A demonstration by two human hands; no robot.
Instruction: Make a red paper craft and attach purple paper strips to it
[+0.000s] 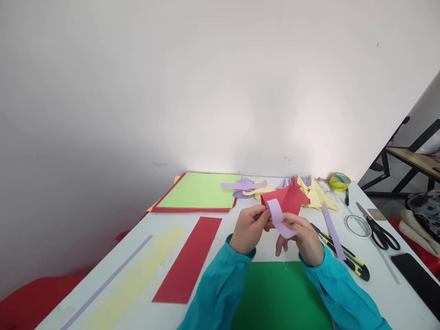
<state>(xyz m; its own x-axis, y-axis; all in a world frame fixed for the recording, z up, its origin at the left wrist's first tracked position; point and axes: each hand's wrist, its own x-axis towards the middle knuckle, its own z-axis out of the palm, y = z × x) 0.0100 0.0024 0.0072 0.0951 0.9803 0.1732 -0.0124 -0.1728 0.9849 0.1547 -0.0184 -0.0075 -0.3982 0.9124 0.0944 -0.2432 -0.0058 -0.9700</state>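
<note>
A curled purple paper strip point(276, 214) is held between my two hands above the table. My left hand point(250, 228) pinches its left end between thumb and fingers. My right hand point(304, 236) has its fingers closed on the strip's other part, with some lower fingers hanging loose. Just behind the strip is a folded red paper piece point(287, 198); whether my fingers touch it I cannot tell. Under my forearms lies a green sheet point(282, 295). A flat purple strip point(332, 231) lies to the right of my right hand, across a utility knife point(357, 266).
On the left lie a red strip point(189, 261), a yellow strip point(137, 275) and a thin purple strip point(106, 282). Stacked sheets point(201, 190) and folded yellow paper shapes point(314, 195) sit by the wall. Scissors point(380, 233), tape rolls point(339, 181) and a black phone-like slab point(417, 279) are at right.
</note>
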